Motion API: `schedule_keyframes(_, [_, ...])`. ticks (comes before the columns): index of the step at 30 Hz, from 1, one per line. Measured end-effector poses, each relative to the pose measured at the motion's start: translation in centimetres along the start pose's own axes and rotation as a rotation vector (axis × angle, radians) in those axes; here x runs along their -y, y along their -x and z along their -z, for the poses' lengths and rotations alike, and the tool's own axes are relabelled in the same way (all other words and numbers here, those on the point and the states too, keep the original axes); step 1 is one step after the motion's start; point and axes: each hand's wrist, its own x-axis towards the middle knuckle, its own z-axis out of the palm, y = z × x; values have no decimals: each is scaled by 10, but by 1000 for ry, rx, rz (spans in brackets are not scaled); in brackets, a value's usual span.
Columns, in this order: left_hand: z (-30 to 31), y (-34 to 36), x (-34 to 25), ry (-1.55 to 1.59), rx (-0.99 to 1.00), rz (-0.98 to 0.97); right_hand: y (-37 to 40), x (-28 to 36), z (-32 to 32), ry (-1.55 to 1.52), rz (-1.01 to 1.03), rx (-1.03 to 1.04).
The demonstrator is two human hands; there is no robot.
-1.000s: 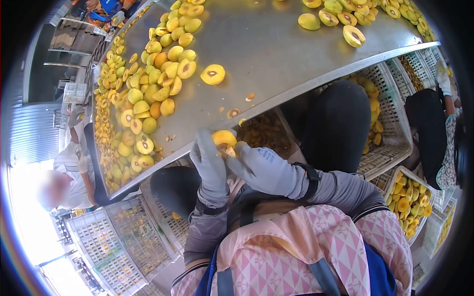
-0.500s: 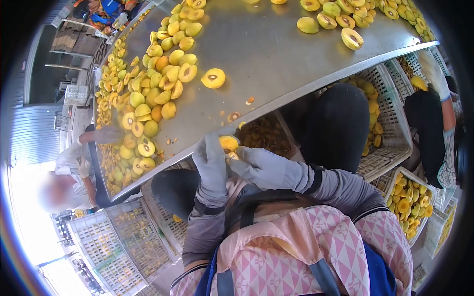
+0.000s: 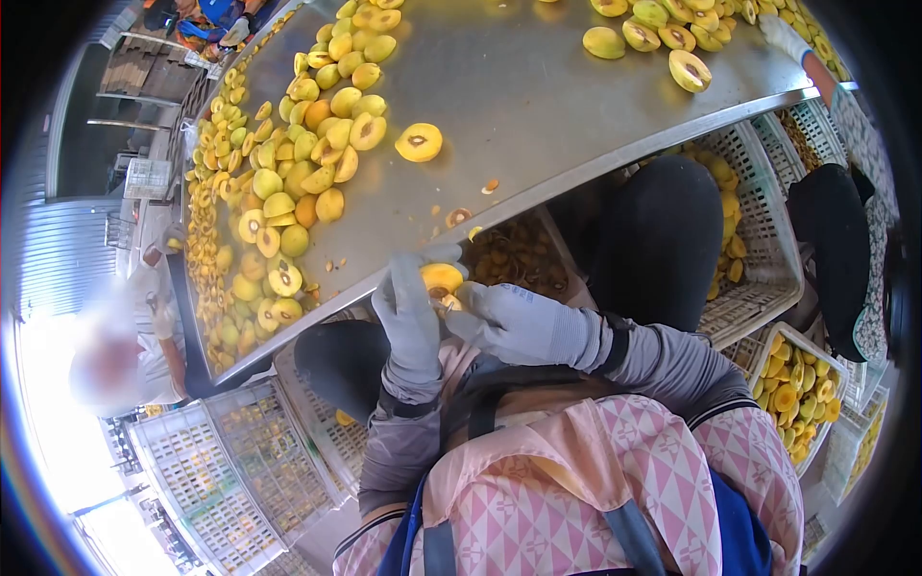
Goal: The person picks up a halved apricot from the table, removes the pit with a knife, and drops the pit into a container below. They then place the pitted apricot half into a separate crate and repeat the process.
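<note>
My left hand (image 3: pixel 407 312), in a grey glove, is closed around a yellow stone-fruit half (image 3: pixel 441 278) just off the table's front edge. Close against the fruit's lower side, my right hand (image 3: pixel 533 324), gloved too, is pinched. Something small and brownish shows at its fingertips, but I cannot make out what it grips. Below both hands sits a container of brown pits and scraps (image 3: pixel 519 261). A cut fruit half (image 3: pixel 419 142) lies alone on the metal table (image 3: pixel 519 106), and a pile of fruit halves (image 3: pixel 298 182) covers the table's left side.
More fruit halves (image 3: pixel 690 71) lie at the table's far right. White crates (image 3: pixel 768 288) with fruit stand by my right knee; other crates (image 3: pixel 221 470) are at lower left. A co-worker's gloved hand (image 3: pixel 786 38) reaches over the table at right. Another person (image 3: pixel 144 336) sits at left.
The co-worker's hand at right has gone from beside the crates up onto the table. At left, the other person's hand has withdrawn from the pile. My hands keep nearly the same pose.
</note>
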Motion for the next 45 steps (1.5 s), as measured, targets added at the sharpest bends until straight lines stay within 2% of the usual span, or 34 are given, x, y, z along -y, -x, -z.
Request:
schedule_keyframes(4, [-1, 4, 0, -46, 4, -129, -2, 17, 18, -555, -305, 236])
schedule_keyframes(5, [-2, 3, -3, -12, 24, -128, -1, 14, 21, -640, -380, 286])
schedule_keyframes(7, [-1, 2, -2, -49, 27, -123, -2, 13, 21, -635, -382, 284])
schedule_keyframes(10, [3, 2, 4, -253, 5, -206, 0, 6, 8, -207, -109, 21])
schedule_keyframes(12, [6, 2, 8, -340, -5, -264, 5, -10, -13, 286, 127, -284])
schedule_keyframes(14, [6, 4, 10, -331, -3, -296, 9, -13, -18, 258, 106, -288])
schedule_keyframes(15, [6, 4, 9, -260, -9, -247, 9, -13, -20, 245, 96, -292])
schedule_keyframes(20, [4, 6, 5, -16, -53, 14, 1, -11, -8, -254, -24, -100])
schedule_keyframes(23, [1, 6, -3, 317, -75, 52, 2, -2, 2, -445, -172, 90])
schedule_keyframes(24, [2, 6, -1, 226, -62, 21, 3, 0, 5, -487, -231, 160])
schedule_keyframes(27, [8, 7, 2, -5, -33, -60, 4, 3, 3, -390, -196, 108])
schedule_keyframes(30, [10, 9, 0, -107, -57, -84, 7, -1, 3, -50, -50, -28])
schedule_keyframes(33, [15, 8, 17, -124, -98, -99, 15, -3, -1, 494, 217, -298])
schedule_keyframes(36, [21, 13, 26, -137, -150, -165, 11, -3, -6, 523, 265, -422])
schedule_keyframes(40, [24, 14, 28, -415, -219, -248, 13, 5, 1, 644, 240, -247])
schedule_keyframes(42, [40, 15, 15, -601, -227, -259, 23, 9, 6, 688, 278, -226])
schedule_keyframes(44, [67, 19, -11, -819, -224, -284, 21, 3, 8, 701, 195, -136])
schedule_keyframes(45, [75, 26, -28, -809, -273, -305, 19, -2, 9, 710, 158, -91])
